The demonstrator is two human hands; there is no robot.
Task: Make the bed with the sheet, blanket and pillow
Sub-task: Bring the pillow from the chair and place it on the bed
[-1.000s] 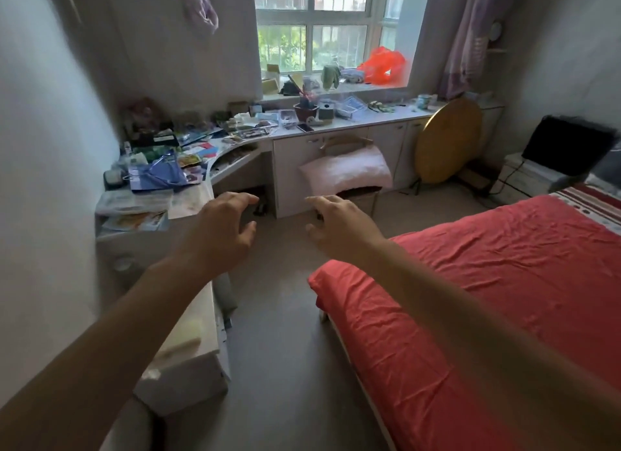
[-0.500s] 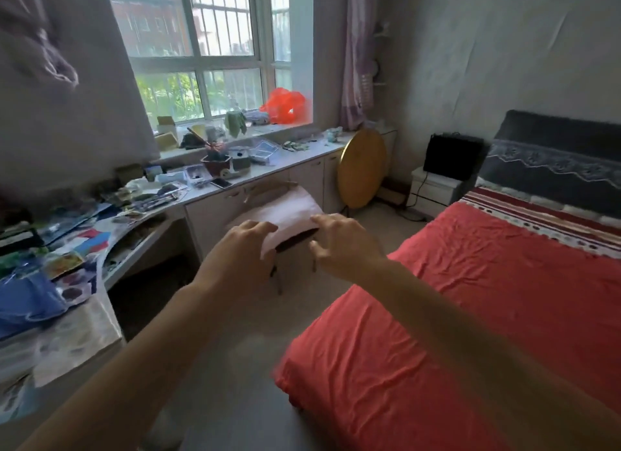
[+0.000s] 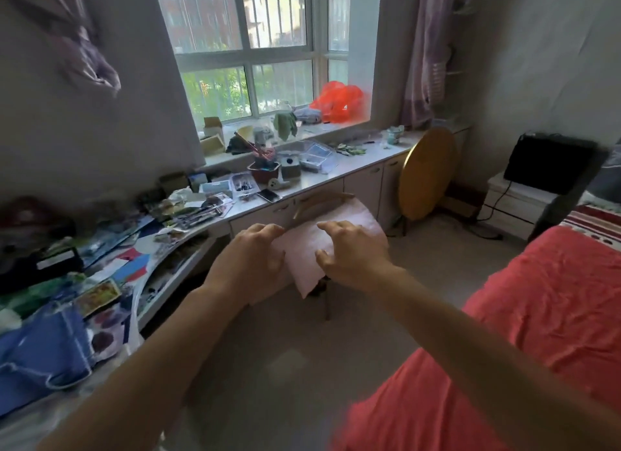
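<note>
A pale pink pillow (image 3: 349,225) lies on a wooden chair (image 3: 322,200) in front of the desk cabinets. Both my arms stretch toward it. My left hand (image 3: 248,265) hovers at the pillow's left end and my right hand (image 3: 349,255) in front of its middle, fingers loosely bent, neither gripping it. Whether they touch it I cannot tell. The bed (image 3: 524,333) at the right wears a wrinkled red sheet, with a striped cloth (image 3: 594,222) toward its head. No blanket shows.
A cluttered L-shaped desk (image 3: 111,259) runs along the left wall and under the window. A round gold tabletop (image 3: 426,171) leans on the cabinets. A black box (image 3: 547,165) sits on a white nightstand beside the bed. Bare floor (image 3: 285,366) lies between desk and bed.
I have moved closer to the chair. Both hands have come nearer the pillow and now overlap it in view.
</note>
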